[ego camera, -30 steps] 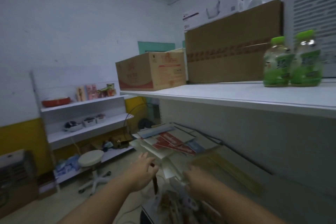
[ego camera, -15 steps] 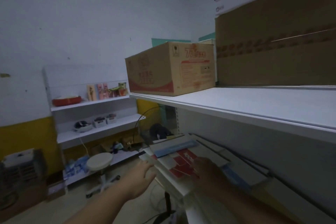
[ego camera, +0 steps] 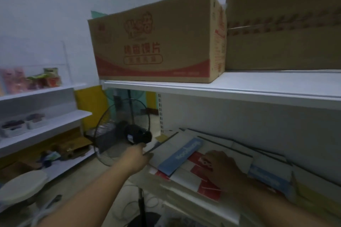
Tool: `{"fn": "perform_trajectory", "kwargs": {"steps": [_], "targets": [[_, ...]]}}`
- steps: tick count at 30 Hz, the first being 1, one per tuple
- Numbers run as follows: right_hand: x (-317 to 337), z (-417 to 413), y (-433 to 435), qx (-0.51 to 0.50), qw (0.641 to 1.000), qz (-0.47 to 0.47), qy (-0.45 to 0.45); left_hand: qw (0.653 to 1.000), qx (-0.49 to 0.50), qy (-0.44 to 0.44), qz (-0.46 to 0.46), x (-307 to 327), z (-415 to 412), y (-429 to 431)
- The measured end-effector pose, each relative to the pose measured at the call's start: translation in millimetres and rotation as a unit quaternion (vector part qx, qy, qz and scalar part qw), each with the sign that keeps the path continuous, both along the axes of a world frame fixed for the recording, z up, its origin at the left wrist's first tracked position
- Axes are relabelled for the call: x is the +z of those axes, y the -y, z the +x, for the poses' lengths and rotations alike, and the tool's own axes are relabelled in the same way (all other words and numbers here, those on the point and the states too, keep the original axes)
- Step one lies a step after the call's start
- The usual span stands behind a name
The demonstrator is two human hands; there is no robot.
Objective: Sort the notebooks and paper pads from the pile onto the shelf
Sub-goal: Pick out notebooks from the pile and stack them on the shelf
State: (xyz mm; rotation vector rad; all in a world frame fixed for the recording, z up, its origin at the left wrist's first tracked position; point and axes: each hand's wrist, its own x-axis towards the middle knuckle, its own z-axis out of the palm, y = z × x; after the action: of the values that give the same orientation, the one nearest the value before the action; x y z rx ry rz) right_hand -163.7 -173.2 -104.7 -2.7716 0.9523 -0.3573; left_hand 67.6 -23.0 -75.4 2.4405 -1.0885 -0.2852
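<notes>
Paper pads and notebooks (ego camera: 186,153) lie in a loose pile on the lower shelf (ego camera: 195,206), with both hands on them.
One arm reaches forward and the left hand (ego camera: 137,156) meets the pile's left edge with its fingertips; whether they pinch it cannot be told. Palm down, the right hand (ego camera: 221,166) rests on a red-and-white pad (ego camera: 191,176), fingers straight and spread, gripping nothing. Above sits a printed cardboard box (ego camera: 156,42).
</notes>
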Motion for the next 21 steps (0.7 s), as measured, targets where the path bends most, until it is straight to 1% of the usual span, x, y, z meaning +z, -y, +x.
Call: {"fn": "perform_trajectory", "kwargs": {"steps": [2, 4, 6, 7, 9, 10, 11, 12, 13, 14, 15, 16, 17, 19, 21], "targets": [[3.8, -2.0, -0.2, -0.008, 1.000, 0.015, 0.001, 0.999, -0.019, -0.008, 0.038, -2.5, 17.4, 11.5], [5.8, -3.5, -1.4, -0.009, 1.000, 0.001, 0.001, 0.996, -0.031, -0.028, 0.079, -1.4, 26.5, 20.6], [6.2, -3.8, -5.7, -0.010, 0.999, -0.019, -0.032, 0.992, -0.056, -0.005, 0.116, 2.7, 32.1, 26.3], [3.3, -3.3, -7.2, -0.008, 0.999, -0.027, -0.040, 0.991, -0.064, 0.006, 0.121, 3.5, 36.6, 29.7], [6.1, -5.5, -13.2, 0.021, 0.997, -0.050, -0.054, 0.991, -0.074, -0.011, 0.115, 7.5, 45.2, 35.4], [8.8, -7.4, -17.1, 0.026, 0.996, -0.061, -0.060, 0.990, -0.077, -0.043, 0.109, 9.3, 50.2, 36.2], [12.8, -10.4, -20.5, 0.024, 0.995, -0.066, -0.072, 0.987, -0.081, -0.107, 0.089, 11.5, 53.4, 35.5], [17.2, -13.4, -24.9, 0.004, 0.994, -0.041, -0.098, 0.973, -0.074, -0.212, 0.055, 15.0, 55.2, 32.8], [18.2, -15.6, -27.0, -0.021, 0.994, -0.017, -0.106, 0.940, -0.064, -0.334, 0.017, 18.3, 56.6, 28.6], [20.7, -17.1, -28.5, -0.052, 0.994, -0.014, -0.091, 0.894, -0.059, -0.444, -0.020, 22.7, 56.5, 22.0], [20.8, -19.3, -25.8, -0.087, 0.995, -0.015, -0.050, 0.853, -0.058, -0.516, -0.050, 26.3, 56.6, 15.4], [19.7, -22.5, -21.7, -0.117, 0.993, -0.023, 0.017, 0.832, -0.053, -0.547, -0.071, 27.1, 59.3, 10.3], [15.9, -25.8, -15.6, -0.151, 0.983, -0.029, 0.098, 0.819, -0.047, -0.565, -0.088, 28.0, 60.4, 5.1], [14.6, -31.2, -8.4, -0.190, 0.948, -0.052, 0.251, 0.806, -0.027, -0.579, -0.117, 26.8, 63.1, -5.3], [20.7, -29.8, -9.2, -0.199, 0.917, -0.073, 0.339, 0.807, -0.011, -0.577, -0.122, 25.2, 63.7, -13.6]]}}
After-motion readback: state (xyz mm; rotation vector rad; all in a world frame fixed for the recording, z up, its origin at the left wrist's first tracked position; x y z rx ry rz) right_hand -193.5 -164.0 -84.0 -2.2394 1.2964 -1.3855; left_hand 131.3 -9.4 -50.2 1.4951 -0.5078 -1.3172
